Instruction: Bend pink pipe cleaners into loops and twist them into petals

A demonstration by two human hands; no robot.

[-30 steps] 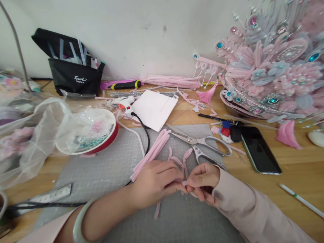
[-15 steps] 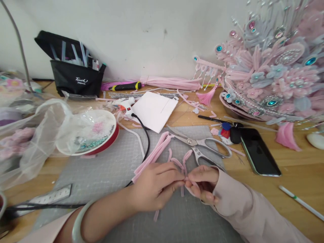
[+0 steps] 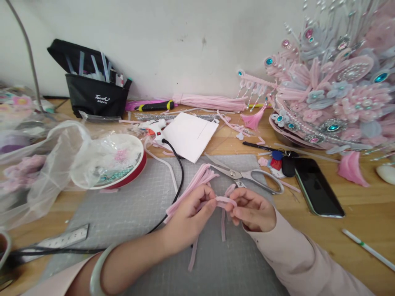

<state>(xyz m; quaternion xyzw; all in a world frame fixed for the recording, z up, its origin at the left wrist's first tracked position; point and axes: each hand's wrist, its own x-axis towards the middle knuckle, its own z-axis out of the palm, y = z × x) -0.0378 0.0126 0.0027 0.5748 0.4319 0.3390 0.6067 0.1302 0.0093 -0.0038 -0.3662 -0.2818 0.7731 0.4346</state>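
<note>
Between my two hands a pink pipe cleaner (image 3: 226, 200) is bent into a loop. My left hand (image 3: 193, 207) pinches its left end between thumb and fingers. My right hand (image 3: 253, 209) has its fingers closed round the right side of the loop. Short pink pieces hang below my hands, and how they join the loop is hidden by my fingers. A bundle of pink pipe cleaners (image 3: 197, 181) lies on the grey cutting mat (image 3: 135, 230), just behind my left hand. Steel scissors (image 3: 236, 174) lie with blades apart behind my right hand.
A glue gun (image 3: 157, 129) rests beside white card (image 3: 191, 135), its cord crossing the mat. At left stand a bowl of beads (image 3: 135, 174) and a black pouch (image 3: 97, 98). A phone (image 3: 319, 187) and a pink beaded headdress (image 3: 333, 90) are at right.
The pipe cleaner between my hands now shows as a wider loop, and my right hand has turned and risen slightly. The bundle's far ends have fanned out.
</note>
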